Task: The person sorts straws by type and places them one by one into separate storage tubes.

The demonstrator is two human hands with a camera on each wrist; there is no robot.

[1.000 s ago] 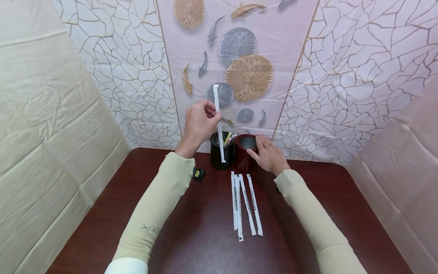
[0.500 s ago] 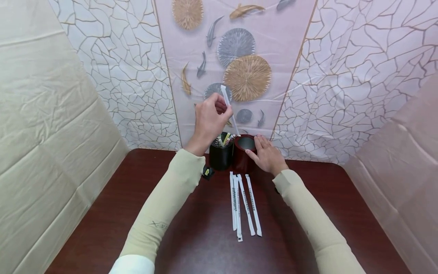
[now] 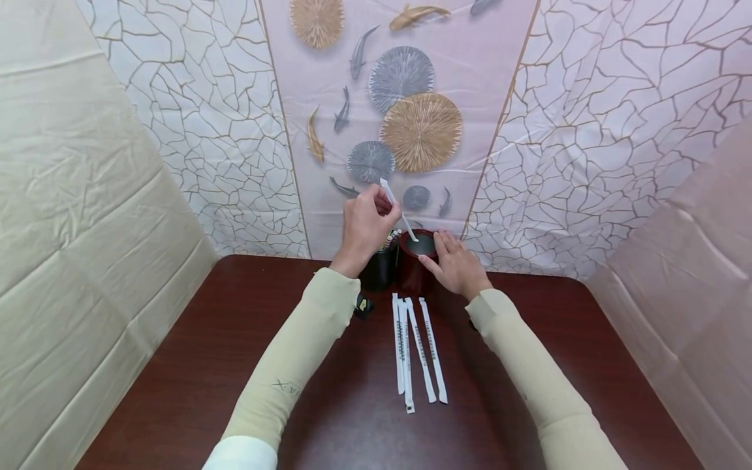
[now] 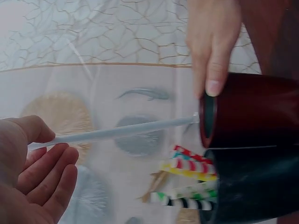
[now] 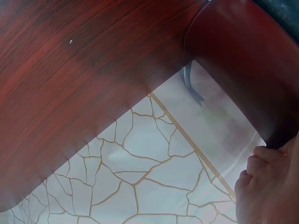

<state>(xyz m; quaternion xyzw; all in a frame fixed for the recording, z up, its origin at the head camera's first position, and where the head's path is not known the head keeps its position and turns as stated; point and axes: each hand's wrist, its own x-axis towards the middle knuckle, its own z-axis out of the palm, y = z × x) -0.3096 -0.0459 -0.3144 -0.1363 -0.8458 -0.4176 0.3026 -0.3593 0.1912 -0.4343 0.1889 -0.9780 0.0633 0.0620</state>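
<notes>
One slim white wrapped straw (image 4: 140, 127) slants in the left hand's (image 3: 367, 222) pinch, tip at the mouth of the glossy dark-red cylindrical cup (image 4: 261, 112) near the wood-grain worktop's (image 3: 176, 378) far edge. The right hand (image 3: 458, 264), fingers extended, touches its rim; tilting the straw steeper should ease entry.

On my head view I have a dark reddish-brown table (image 3: 235, 365), rounded at its far corners, with a pale sheen towards the near middle. I see a black cup (image 3: 378, 271) and a dark red cup (image 3: 414, 275) standing side by side near its far edge. Nearer me lie several white paper-wrapped straws (image 3: 422, 352), the left ones bunched.
</notes>
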